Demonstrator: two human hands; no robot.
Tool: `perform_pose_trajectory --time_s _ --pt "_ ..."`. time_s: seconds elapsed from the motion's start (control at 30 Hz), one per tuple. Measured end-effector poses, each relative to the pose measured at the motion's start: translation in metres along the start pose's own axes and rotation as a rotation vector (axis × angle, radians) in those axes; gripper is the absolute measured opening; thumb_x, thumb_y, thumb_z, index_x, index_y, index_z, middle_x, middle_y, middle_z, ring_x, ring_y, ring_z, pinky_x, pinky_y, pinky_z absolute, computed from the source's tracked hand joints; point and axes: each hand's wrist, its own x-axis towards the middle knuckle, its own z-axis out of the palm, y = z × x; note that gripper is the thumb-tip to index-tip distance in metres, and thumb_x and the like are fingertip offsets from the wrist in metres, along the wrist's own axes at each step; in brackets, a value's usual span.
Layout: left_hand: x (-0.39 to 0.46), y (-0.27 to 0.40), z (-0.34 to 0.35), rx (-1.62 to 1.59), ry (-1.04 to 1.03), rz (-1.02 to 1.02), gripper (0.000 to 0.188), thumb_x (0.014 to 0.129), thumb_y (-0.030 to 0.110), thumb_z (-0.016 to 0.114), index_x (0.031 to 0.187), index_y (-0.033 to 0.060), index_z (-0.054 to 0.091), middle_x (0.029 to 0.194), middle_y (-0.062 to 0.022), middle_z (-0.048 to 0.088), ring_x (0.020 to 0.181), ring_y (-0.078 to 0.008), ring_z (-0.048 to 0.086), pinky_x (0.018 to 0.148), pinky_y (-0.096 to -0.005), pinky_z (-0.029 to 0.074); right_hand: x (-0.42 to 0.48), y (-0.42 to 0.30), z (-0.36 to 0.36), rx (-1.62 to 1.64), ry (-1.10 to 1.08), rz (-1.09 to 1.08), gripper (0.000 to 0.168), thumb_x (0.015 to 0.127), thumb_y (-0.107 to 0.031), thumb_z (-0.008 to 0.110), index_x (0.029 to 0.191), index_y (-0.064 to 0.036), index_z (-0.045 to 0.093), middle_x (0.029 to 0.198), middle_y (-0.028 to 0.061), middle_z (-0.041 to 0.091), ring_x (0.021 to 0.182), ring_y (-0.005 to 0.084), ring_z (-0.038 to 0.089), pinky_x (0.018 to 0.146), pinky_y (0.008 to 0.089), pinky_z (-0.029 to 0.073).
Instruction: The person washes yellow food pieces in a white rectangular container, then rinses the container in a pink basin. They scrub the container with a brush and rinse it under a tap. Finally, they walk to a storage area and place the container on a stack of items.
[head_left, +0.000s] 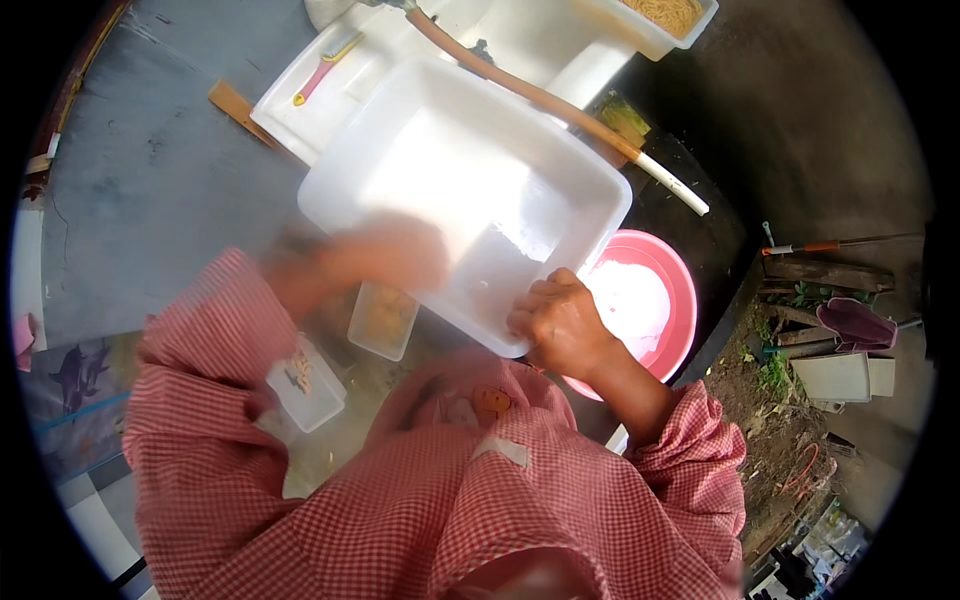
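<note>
A large white translucent plastic tub (480, 300) lies tilted in front of me, its inside facing up and bright with glare. My right hand (559, 322) grips the tub's near right corner. My left hand (397, 251) is blurred by motion over the tub's near left edge; its fingers cannot be made out, nor whether it holds anything. Behind the tub is a white sink (285, 112) with a brush (322, 71) on its ledge. A brown hose (525, 86) with a white pipe end (671, 180) crosses over the tub's far side.
A pink round basin (679, 300) with bright glare inside stands at the right. Below the tub are a small container of yellowish pieces (382, 322) and another clear container (322, 405). A white container of noodle-like strands (667, 15) sits at the top right.
</note>
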Motion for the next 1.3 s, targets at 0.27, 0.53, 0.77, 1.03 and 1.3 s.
perform_pose_trajectory --time_s 0.27,0.53,0.77,1.03,1.3 --pt "-0.004 0.028 0.009 -0.203 0.336 0.233 0.031 0.073 0.03 0.065 0.092 0.0068 0.058 0.092 -0.0122 0.055 0.092 -0.0324 0.053 0.078 -0.0414 0.043 -0.007 0.041 -0.018 0.097 0.149 -0.139 0.011 0.05 -0.007 0.063 0.058 -0.011 0.056 0.066 0.0034 0.052 0.075 0.0233 0.054 0.079 0.0387 0.041" --pt "-0.035 0.004 0.034 -0.266 0.585 -0.033 0.05 0.069 0.005 0.059 0.119 0.0091 0.052 0.096 -0.0142 0.056 0.09 -0.0355 0.056 0.078 -0.0419 0.045 -0.037 0.061 -0.021 0.322 0.83 0.435 0.061 0.062 -0.003 0.072 0.12 -0.005 0.053 0.131 0.0159 0.046 0.126 0.0327 0.039 0.105 0.0449 0.031" --pt "0.016 0.099 0.023 -0.494 0.826 0.028 0.05 0.069 0.006 0.061 0.118 0.0093 0.052 0.096 -0.0151 0.055 0.086 -0.0341 0.056 0.073 -0.0405 0.047 -0.007 -0.01 0.041 1.72 1.28 0.61 0.095 0.076 -0.007 0.065 0.144 -0.002 0.0 0.143 0.021 0.02 0.126 0.0318 0.034 0.101 0.0372 0.033" --pt "0.027 0.116 0.033 -0.415 0.713 0.319 0.034 0.078 0.024 0.057 0.107 0.0074 0.057 0.099 -0.0141 0.056 0.089 -0.03 0.055 0.075 -0.041 0.044 -0.026 -0.005 0.035 1.717 1.415 0.508 0.076 0.064 0.003 0.053 0.135 0.001 0.026 0.121 0.0158 0.042 0.107 0.0285 0.048 0.087 0.0385 0.046" --pt "0.042 0.036 0.01 0.033 0.862 0.083 0.013 0.076 0.009 0.051 0.084 0.0052 0.061 0.088 -0.0129 0.057 0.087 -0.0293 0.052 0.075 -0.0413 0.044 -0.047 -0.011 -0.004 1.399 1.399 0.525 0.075 0.059 -0.006 0.057 0.131 0.003 0.034 0.118 0.0154 0.049 0.104 0.0294 0.054 0.085 0.038 0.048"
